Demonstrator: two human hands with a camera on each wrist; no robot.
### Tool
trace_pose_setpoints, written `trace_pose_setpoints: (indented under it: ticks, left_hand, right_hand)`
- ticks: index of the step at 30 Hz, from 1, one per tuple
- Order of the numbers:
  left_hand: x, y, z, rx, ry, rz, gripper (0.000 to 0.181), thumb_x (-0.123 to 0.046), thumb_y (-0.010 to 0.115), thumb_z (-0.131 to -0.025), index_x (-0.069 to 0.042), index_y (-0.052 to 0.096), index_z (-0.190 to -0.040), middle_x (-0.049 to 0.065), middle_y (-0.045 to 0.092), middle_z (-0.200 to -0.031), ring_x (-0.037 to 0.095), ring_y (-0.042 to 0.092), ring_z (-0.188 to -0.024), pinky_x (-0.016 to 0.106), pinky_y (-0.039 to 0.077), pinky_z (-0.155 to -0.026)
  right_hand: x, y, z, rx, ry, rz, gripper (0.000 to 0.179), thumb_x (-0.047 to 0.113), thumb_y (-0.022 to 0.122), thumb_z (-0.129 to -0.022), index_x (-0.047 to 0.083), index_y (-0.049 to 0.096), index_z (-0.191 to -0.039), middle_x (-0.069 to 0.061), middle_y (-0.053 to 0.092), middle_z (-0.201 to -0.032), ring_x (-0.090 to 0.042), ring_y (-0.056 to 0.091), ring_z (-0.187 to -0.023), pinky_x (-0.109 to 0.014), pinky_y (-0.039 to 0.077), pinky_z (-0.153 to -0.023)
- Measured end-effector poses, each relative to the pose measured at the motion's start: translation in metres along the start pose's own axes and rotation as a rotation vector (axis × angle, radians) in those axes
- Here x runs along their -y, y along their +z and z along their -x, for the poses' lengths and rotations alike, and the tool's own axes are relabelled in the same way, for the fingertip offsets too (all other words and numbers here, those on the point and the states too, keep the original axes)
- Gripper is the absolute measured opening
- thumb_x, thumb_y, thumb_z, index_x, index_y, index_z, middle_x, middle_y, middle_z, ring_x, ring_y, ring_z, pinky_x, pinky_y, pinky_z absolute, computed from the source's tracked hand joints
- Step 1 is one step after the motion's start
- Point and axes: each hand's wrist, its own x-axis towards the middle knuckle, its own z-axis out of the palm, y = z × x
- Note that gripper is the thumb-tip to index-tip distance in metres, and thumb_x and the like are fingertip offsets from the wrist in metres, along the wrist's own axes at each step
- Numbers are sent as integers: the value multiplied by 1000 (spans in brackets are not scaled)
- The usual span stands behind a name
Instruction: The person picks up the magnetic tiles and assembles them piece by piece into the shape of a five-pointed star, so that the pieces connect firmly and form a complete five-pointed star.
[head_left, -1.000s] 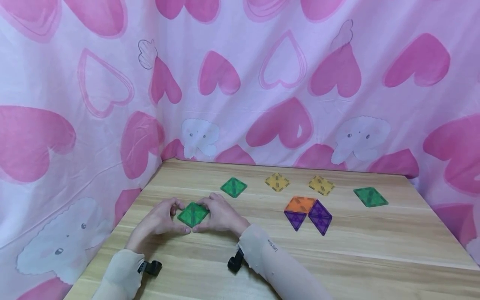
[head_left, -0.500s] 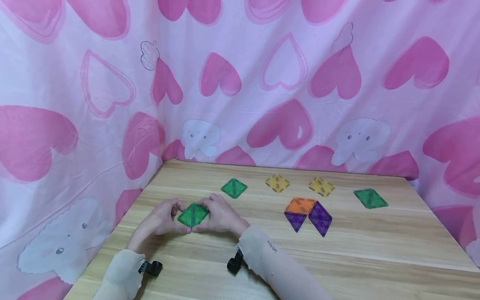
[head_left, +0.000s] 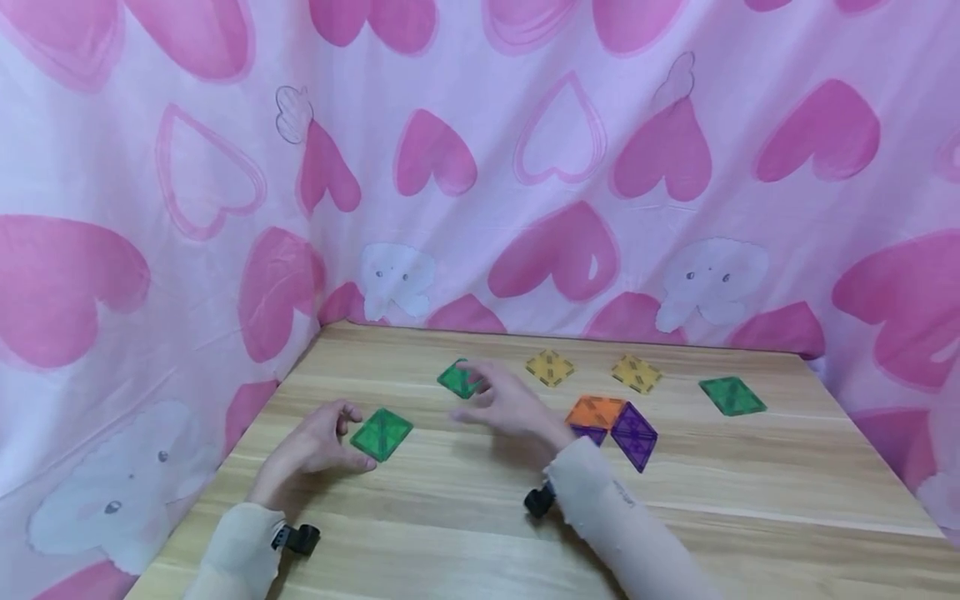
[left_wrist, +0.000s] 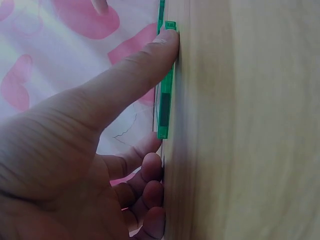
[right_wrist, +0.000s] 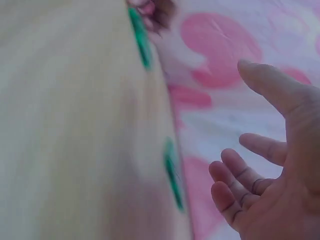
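Observation:
On the wooden table, a green diamond of magnetic tiles (head_left: 382, 435) lies flat beside my left hand (head_left: 318, 442). In the left wrist view, the left thumb (left_wrist: 145, 62) overlaps one end of the green tile edge (left_wrist: 165, 107), and a fingertip sits at its other end. My right hand (head_left: 510, 404) is over the table with thumb and fingers spread, holding nothing. Its fingertips overlap a second green diamond (head_left: 453, 379) in the head view. In the right wrist view, the right hand (right_wrist: 280, 155) shows an open palm, with both green diamonds blurred beyond it.
Behind the right forearm lie an orange tile piece (head_left: 596, 411) and purple tiles (head_left: 635, 437). Two yellow diamonds (head_left: 550, 367) lie farther back, and another green diamond (head_left: 732, 395) is at the right. A pink heart-print curtain (head_left: 420, 217) borders the table's back and left.
My right hand has let go of the near green diamond and moved right and away from me, toward the second green diamond. The left hand has stayed beside the near one.

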Motion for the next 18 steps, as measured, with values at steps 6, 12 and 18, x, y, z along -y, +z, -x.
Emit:
trace_pose_setpoints:
  ticks: [6, 12, 18]
  left_hand:
    - [0, 0, 2, 12, -22, 11, 82, -29, 109, -68, -3, 62, -130, 11, 56, -106, 27, 53, -97, 39, 48, -80]
    - [-2, -2, 2, 20, -25, 10, 84, -28, 109, -69, -1, 61, -133, 12, 57, -109, 28, 55, -100, 42, 51, -84]
    - [-1, -2, -1, 21, -21, 5, 88, -29, 109, -70, 1, 60, -137, 13, 58, -111, 28, 55, -100, 41, 51, -83]
  right_hand:
    - [-38, -70, 49, -108, 25, 39, 78, 47, 83, -101, 24, 49, -168, -21, 61, -153, -41, 62, -136, -60, 56, -110]
    - [-81, -116, 110, -140, 121, 100, 77, 44, 81, -103, 18, 48, -168, -22, 61, -153, -42, 62, -136, -65, 54, -111]
    - [-105, -137, 145, -111, 170, 147, 80, 42, 84, -101, 9, 49, -166, -20, 63, -150, -41, 60, -135, -70, 48, -113]
